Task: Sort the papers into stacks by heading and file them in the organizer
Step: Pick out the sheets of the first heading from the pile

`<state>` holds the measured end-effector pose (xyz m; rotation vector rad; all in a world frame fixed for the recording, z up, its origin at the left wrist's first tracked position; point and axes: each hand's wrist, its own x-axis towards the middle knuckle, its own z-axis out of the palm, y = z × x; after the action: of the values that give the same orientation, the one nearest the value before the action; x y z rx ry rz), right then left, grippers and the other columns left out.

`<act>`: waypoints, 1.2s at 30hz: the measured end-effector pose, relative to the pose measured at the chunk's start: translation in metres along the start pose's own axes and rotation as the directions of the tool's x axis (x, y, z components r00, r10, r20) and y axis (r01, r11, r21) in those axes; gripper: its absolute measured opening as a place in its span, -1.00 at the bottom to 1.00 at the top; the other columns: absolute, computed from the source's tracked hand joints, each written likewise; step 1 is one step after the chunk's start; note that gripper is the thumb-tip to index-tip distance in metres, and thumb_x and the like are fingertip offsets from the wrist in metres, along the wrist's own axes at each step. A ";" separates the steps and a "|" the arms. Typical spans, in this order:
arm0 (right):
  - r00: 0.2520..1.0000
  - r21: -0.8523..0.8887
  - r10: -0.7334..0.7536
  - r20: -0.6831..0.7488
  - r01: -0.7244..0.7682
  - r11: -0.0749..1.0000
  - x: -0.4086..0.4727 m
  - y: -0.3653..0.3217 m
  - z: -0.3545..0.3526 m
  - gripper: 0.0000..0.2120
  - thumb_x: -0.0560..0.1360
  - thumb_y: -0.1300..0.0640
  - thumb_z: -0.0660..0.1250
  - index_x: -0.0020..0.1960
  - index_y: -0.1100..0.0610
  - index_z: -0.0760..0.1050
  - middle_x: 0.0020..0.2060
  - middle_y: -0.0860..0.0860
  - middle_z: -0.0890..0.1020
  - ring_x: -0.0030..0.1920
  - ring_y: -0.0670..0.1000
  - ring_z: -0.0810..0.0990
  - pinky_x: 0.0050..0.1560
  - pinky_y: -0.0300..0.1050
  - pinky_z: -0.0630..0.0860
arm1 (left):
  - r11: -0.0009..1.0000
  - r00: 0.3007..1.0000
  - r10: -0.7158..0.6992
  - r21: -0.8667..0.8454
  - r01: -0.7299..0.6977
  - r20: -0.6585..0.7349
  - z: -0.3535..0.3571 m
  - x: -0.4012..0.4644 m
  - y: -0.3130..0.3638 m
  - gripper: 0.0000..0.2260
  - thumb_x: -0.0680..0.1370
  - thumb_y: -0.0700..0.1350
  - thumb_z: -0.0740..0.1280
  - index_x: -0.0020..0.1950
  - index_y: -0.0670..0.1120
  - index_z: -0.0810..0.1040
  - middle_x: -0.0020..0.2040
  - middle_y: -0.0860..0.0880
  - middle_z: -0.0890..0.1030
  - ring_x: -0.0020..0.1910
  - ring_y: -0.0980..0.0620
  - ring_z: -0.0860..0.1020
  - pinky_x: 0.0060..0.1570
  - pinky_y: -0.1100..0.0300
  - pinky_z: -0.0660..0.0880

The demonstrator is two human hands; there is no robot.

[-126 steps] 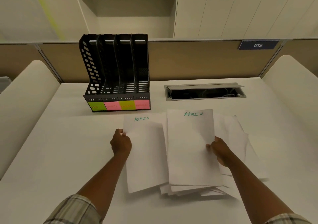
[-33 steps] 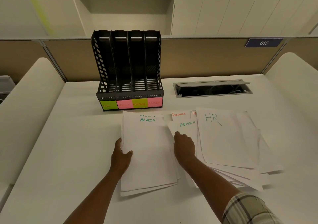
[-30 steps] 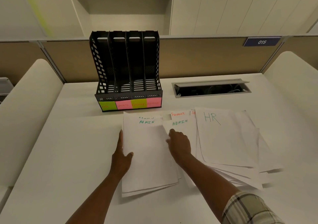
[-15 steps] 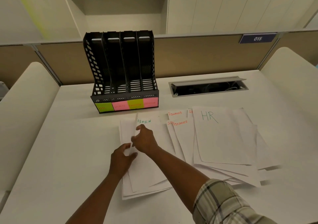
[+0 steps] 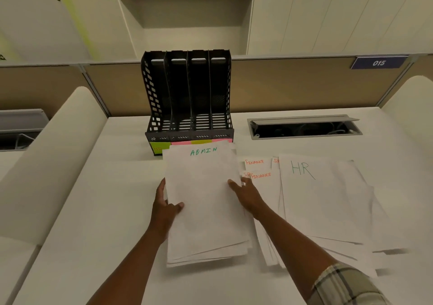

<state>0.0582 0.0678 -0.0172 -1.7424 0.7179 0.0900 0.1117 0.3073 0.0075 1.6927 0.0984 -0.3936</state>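
A stack of white sheets headed ADMIN is held between both hands in front of the organizer, its top edge covering part of the coloured labels. My left hand grips the stack's left edge, thumb on top. My right hand grips its right edge. The black four-slot organizer stands upright behind, its slots showing no papers. To the right lies a loose spread of papers with an HR sheet on top and FINANCE headings peeking out at its left.
An open cable tray is set into the white desk at the back right. Padded cream dividers flank the desk on both sides. A tan partition with a 015 sign runs behind.
The right hand slid an ADMIN sheet from the spread onto the left stack. Both hands now grip the stack's sides, and it sits closer to the organizer.
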 end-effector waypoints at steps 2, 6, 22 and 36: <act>0.994 0.120 -0.062 0.085 0.051 0.991 -0.005 -0.004 -0.006 -0.50 0.53 -0.08 0.30 0.39 0.10 0.35 0.30 0.07 0.52 0.20 0.07 0.55 0.15 -0.05 0.53 | 0.999 0.999 -0.025 -0.044 0.026 0.021 -0.001 0.000 0.005 -0.50 0.42 -0.45 0.34 0.24 0.01 0.48 0.16 -0.09 0.61 0.01 -0.04 0.62 0.04 0.07 0.55; 0.957 0.125 -0.289 0.028 0.283 0.951 -0.014 -0.025 -0.008 -0.69 0.57 0.05 0.28 0.28 0.10 0.47 0.11 0.02 0.63 0.10 0.04 0.63 0.08 -0.04 0.61 | 0.999 0.996 0.046 -0.007 -0.047 -0.081 0.007 0.001 0.021 -0.68 0.41 -0.40 0.37 -0.03 0.01 0.58 -0.03 -0.11 0.67 -0.06 -0.13 0.64 -0.06 0.03 0.58; 0.914 0.019 -0.406 -0.005 0.406 0.914 -0.021 -0.029 0.000 -0.73 0.42 0.03 0.37 0.10 0.05 0.52 -0.05 0.11 0.66 -0.03 0.08 0.63 -0.05 0.01 0.62 | 0.989 0.977 0.114 0.117 -0.094 -0.177 0.029 -0.002 0.019 -0.79 0.44 -0.21 0.45 0.03 -0.24 0.60 -0.08 -0.11 0.65 -0.02 -0.14 0.62 -0.11 0.19 0.47; 0.982 -0.264 -0.137 0.126 0.167 0.950 0.022 -0.051 0.098 -0.81 0.47 0.21 0.25 0.05 0.23 0.51 -0.02 0.10 0.63 -0.01 0.13 0.59 0.06 0.06 0.55 | 0.892 0.945 -0.037 0.415 0.178 -0.326 -0.078 0.054 0.011 -0.69 0.58 -0.18 0.17 0.26 -0.31 0.40 0.21 -0.27 0.52 0.20 -0.22 0.48 0.07 0.09 0.40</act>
<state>0.1311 0.1535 -0.0129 -2.0355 0.5074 0.1822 0.1805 0.3725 0.0092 2.1993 0.3614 -0.2370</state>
